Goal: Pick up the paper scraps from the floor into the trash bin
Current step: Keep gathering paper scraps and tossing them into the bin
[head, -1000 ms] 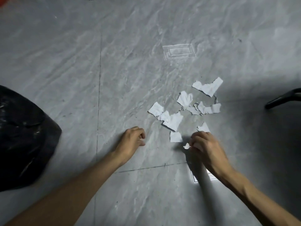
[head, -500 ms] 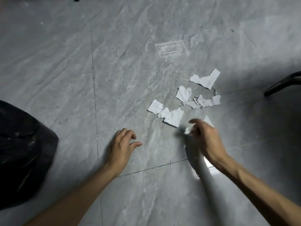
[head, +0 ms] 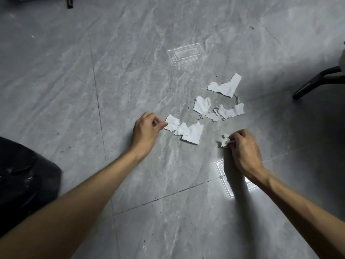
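Observation:
Several torn white paper scraps (head: 193, 134) lie on the grey tiled floor, right of centre. My left hand (head: 146, 130) rests at the left end of the group, its thumb and fingers pinching the edge of the nearest scrap (head: 172, 122). My right hand (head: 242, 148) is closed around a bunch of crumpled scraps (head: 225, 141) just above the floor. A larger scrap (head: 225, 86) lies farthest away. The trash bin (head: 24, 182), lined with a black bag, stands at the left edge, partly out of view.
A black chair leg (head: 317, 81) reaches in from the right edge. A dark post (head: 70, 2) shows at the top left. Bright ceiling-light reflections (head: 186, 55) lie on the floor, one behind the scraps and one under my right wrist.
My left hand has moved forward and right to the leftmost scrap and pinched it. My right hand has gathered more scraps, including the two nearest ones, and holds them bunched.

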`<action>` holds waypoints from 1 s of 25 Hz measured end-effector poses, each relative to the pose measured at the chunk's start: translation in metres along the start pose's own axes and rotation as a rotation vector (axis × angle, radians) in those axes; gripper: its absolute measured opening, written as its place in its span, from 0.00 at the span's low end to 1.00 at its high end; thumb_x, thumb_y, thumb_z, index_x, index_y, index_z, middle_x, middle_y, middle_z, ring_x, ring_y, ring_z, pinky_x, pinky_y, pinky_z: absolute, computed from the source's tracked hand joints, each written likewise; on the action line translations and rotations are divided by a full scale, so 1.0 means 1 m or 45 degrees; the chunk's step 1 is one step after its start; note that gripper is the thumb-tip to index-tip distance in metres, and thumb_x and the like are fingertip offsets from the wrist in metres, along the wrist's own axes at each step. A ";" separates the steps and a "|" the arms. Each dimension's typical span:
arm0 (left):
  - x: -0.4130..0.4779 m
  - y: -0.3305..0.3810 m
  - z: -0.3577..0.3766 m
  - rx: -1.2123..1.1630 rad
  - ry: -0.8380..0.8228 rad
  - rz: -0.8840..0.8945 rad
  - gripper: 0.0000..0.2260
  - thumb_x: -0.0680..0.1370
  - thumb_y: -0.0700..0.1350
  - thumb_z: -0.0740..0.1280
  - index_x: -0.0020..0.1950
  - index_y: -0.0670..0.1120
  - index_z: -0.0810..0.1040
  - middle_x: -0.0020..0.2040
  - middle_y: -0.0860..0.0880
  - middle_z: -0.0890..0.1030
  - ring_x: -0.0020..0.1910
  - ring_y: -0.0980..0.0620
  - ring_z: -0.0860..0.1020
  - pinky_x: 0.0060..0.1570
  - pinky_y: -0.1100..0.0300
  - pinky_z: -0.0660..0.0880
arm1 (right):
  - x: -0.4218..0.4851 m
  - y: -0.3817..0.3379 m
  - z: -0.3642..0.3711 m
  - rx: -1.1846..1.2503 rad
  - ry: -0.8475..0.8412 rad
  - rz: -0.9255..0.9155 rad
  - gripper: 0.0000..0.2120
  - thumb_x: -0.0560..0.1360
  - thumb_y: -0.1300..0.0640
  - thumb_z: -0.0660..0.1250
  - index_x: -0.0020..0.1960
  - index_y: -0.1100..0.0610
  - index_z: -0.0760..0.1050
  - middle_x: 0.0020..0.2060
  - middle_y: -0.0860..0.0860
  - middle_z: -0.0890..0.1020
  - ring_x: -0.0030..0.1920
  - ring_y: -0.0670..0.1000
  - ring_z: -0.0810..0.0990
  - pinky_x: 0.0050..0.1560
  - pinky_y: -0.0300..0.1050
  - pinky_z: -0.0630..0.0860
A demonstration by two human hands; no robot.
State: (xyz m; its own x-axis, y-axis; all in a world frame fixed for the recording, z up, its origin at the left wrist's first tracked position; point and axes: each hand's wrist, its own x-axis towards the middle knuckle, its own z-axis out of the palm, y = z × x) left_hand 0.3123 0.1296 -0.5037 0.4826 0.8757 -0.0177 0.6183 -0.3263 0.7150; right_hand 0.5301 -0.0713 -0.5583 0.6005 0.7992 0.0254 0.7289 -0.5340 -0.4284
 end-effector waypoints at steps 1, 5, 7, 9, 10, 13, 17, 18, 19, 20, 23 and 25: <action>0.016 0.010 0.005 0.017 -0.087 0.079 0.06 0.73 0.43 0.72 0.40 0.43 0.78 0.45 0.47 0.78 0.43 0.49 0.76 0.45 0.56 0.71 | 0.000 -0.001 -0.002 0.018 -0.011 -0.018 0.04 0.72 0.66 0.66 0.43 0.59 0.77 0.41 0.51 0.76 0.43 0.57 0.74 0.40 0.44 0.66; 0.034 0.015 0.029 0.417 -0.427 0.145 0.14 0.76 0.52 0.67 0.57 0.47 0.76 0.61 0.47 0.75 0.60 0.46 0.73 0.58 0.52 0.71 | -0.002 -0.010 -0.006 0.119 -0.059 -0.049 0.04 0.72 0.64 0.67 0.43 0.56 0.75 0.37 0.50 0.77 0.41 0.58 0.76 0.38 0.47 0.68; 0.026 0.009 0.039 0.581 -0.395 0.075 0.20 0.75 0.57 0.66 0.63 0.51 0.71 0.62 0.46 0.73 0.62 0.44 0.71 0.55 0.51 0.69 | 0.000 -0.013 -0.004 0.145 -0.072 -0.034 0.02 0.72 0.62 0.67 0.44 0.56 0.74 0.38 0.53 0.78 0.40 0.57 0.75 0.37 0.48 0.69; 0.016 0.006 0.049 0.580 -0.318 0.082 0.19 0.74 0.56 0.68 0.62 0.51 0.71 0.59 0.46 0.72 0.58 0.44 0.72 0.50 0.52 0.70 | 0.000 -0.017 -0.004 0.201 -0.082 -0.016 0.03 0.72 0.62 0.67 0.43 0.56 0.74 0.37 0.52 0.77 0.39 0.55 0.74 0.37 0.47 0.67; 0.014 0.006 0.053 0.529 -0.283 0.097 0.16 0.74 0.53 0.69 0.59 0.51 0.72 0.56 0.46 0.73 0.54 0.45 0.74 0.47 0.54 0.71 | 0.000 -0.021 -0.005 0.237 -0.083 -0.005 0.04 0.72 0.62 0.66 0.43 0.55 0.74 0.37 0.51 0.77 0.38 0.54 0.73 0.37 0.46 0.66; 0.013 0.010 0.059 0.372 -0.263 0.080 0.05 0.74 0.43 0.70 0.48 0.46 0.77 0.45 0.48 0.75 0.44 0.44 0.77 0.40 0.56 0.71 | 0.001 -0.031 -0.007 0.382 -0.092 0.100 0.03 0.73 0.61 0.66 0.42 0.55 0.74 0.35 0.51 0.79 0.37 0.53 0.74 0.35 0.44 0.66; 0.012 0.020 0.025 0.223 -0.233 -0.023 0.01 0.73 0.40 0.71 0.43 0.44 0.81 0.38 0.47 0.80 0.40 0.48 0.79 0.38 0.60 0.71 | -0.009 -0.066 -0.010 0.765 -0.270 0.361 0.04 0.73 0.61 0.66 0.39 0.56 0.76 0.32 0.53 0.81 0.32 0.50 0.73 0.34 0.41 0.68; 0.012 0.024 0.003 0.223 -0.220 0.013 0.01 0.72 0.41 0.71 0.42 0.44 0.81 0.37 0.48 0.80 0.38 0.50 0.78 0.37 0.61 0.70 | -0.012 -0.081 -0.011 0.869 -0.335 0.399 0.04 0.73 0.60 0.67 0.39 0.58 0.76 0.31 0.54 0.80 0.32 0.50 0.73 0.36 0.44 0.69; 0.011 0.031 -0.021 0.239 -0.220 0.072 0.00 0.71 0.41 0.71 0.41 0.45 0.81 0.35 0.49 0.80 0.37 0.50 0.78 0.36 0.61 0.71 | -0.015 -0.097 -0.011 0.963 -0.396 0.414 0.05 0.73 0.60 0.67 0.39 0.60 0.76 0.31 0.54 0.79 0.32 0.51 0.74 0.37 0.46 0.69; 0.010 0.038 -0.047 0.249 -0.224 0.131 0.00 0.70 0.41 0.71 0.40 0.46 0.81 0.32 0.50 0.79 0.34 0.50 0.79 0.35 0.60 0.73 | -0.017 -0.113 -0.012 1.039 -0.452 0.400 0.07 0.73 0.60 0.67 0.40 0.64 0.75 0.31 0.55 0.78 0.33 0.51 0.74 0.39 0.47 0.69; -0.005 0.056 -0.145 0.241 -0.175 0.206 0.02 0.69 0.41 0.72 0.38 0.46 0.80 0.28 0.51 0.80 0.28 0.52 0.80 0.33 0.60 0.76 | -0.017 -0.178 -0.020 1.172 -0.619 0.259 0.11 0.75 0.61 0.68 0.46 0.71 0.72 0.34 0.57 0.76 0.36 0.52 0.72 0.42 0.49 0.68; -0.027 0.056 -0.211 0.283 -0.054 0.228 0.02 0.69 0.41 0.72 0.38 0.47 0.81 0.27 0.51 0.80 0.26 0.55 0.79 0.31 0.64 0.74 | -0.016 -0.229 -0.028 1.220 -0.716 0.124 0.10 0.75 0.62 0.67 0.47 0.70 0.73 0.36 0.58 0.76 0.37 0.52 0.72 0.43 0.49 0.68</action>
State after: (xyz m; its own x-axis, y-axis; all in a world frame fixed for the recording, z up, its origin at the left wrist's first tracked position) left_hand 0.2033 0.1628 -0.3161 0.6188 0.7830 0.0627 0.6393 -0.5484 0.5390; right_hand 0.3627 0.0303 -0.4353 0.2298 0.9060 -0.3553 -0.0141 -0.3620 -0.9321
